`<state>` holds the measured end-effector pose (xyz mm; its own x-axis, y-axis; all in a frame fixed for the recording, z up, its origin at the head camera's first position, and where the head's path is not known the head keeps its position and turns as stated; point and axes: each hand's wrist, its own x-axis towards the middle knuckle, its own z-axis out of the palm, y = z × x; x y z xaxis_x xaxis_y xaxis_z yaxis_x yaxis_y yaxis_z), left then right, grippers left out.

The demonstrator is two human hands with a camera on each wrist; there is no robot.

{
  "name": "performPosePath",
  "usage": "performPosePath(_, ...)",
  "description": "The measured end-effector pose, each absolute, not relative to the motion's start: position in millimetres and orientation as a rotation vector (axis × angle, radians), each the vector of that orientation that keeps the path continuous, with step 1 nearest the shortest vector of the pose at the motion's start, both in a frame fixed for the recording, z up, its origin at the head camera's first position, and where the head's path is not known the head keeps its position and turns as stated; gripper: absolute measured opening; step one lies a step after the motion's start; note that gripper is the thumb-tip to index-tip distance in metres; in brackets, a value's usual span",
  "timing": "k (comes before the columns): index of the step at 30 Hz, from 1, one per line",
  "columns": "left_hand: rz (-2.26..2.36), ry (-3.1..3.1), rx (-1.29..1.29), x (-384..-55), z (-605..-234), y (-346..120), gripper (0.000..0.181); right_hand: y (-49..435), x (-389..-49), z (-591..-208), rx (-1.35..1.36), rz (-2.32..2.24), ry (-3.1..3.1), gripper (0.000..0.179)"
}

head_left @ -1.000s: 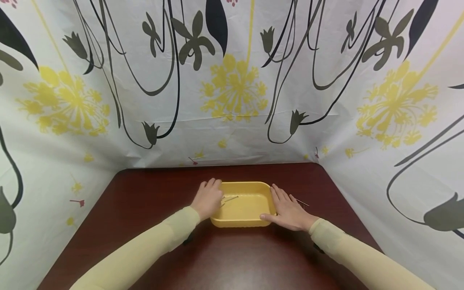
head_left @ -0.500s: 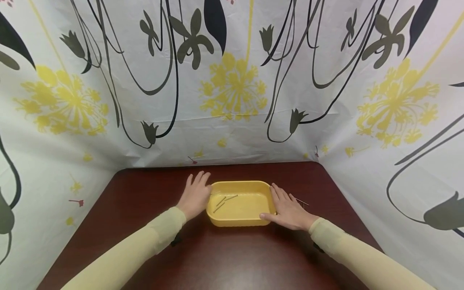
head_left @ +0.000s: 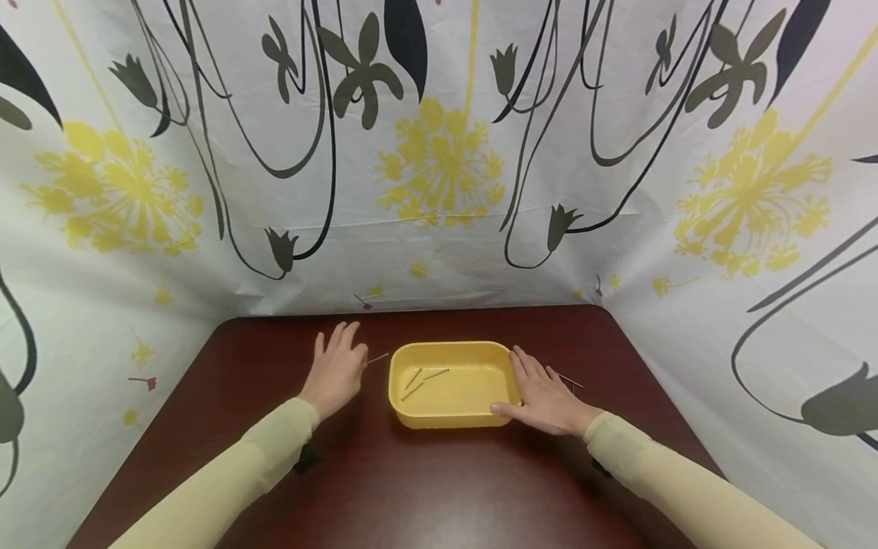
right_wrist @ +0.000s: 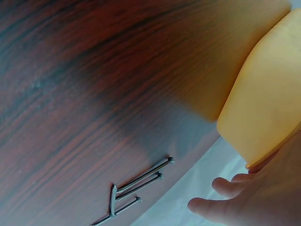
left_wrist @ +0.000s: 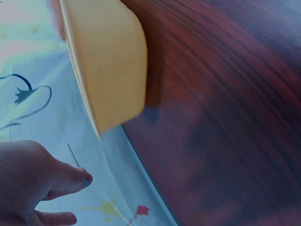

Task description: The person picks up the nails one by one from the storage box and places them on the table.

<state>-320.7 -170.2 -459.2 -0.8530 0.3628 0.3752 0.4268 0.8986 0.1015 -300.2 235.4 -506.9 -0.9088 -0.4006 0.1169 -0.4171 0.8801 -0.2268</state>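
Observation:
My left hand [head_left: 336,374] is in the air left of the yellow tray [head_left: 453,420], pinching a thin nail [head_left: 377,357] between thumb and finger. In the left wrist view, the nail's shaft [left_wrist: 72,154] sticks out past the thumb, and the other fingers are spread. Three nails [head_left: 413,390] lie in the left part of the tray. My right hand [head_left: 545,396] rests along the tray's right end, fingers straight, with the thumb on the near rim. Outside the tray, several more nails [right_wrist: 146,177] lie on the table beyond the right hand, mostly hidden in the head view.
The dark red wooden table [head_left: 439,488] carries the tray near its far half. A white cloth [head_left: 439,259] with yellow flowers and dark stems hangs behind the table and along both sides.
My left hand has moved left from inside the tray, over its left rim, and now shows a nail between its fingers. The right hand has stayed on the tray's right end.

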Motion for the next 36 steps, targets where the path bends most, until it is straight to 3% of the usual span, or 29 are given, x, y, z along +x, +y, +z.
performPosePath(19,-0.291,-2.760,-0.457,-315.7,-486.8,-230.1,0.013,237.9,-301.5,-503.6,0.674,0.392,-3.015,0.117)
performPosePath(36,-0.294,-2.817,-0.419,-318.0,-510.0,-254.6,0.007,240.2,-301.4,-502.6,0.679,0.410,-3.048,0.118)
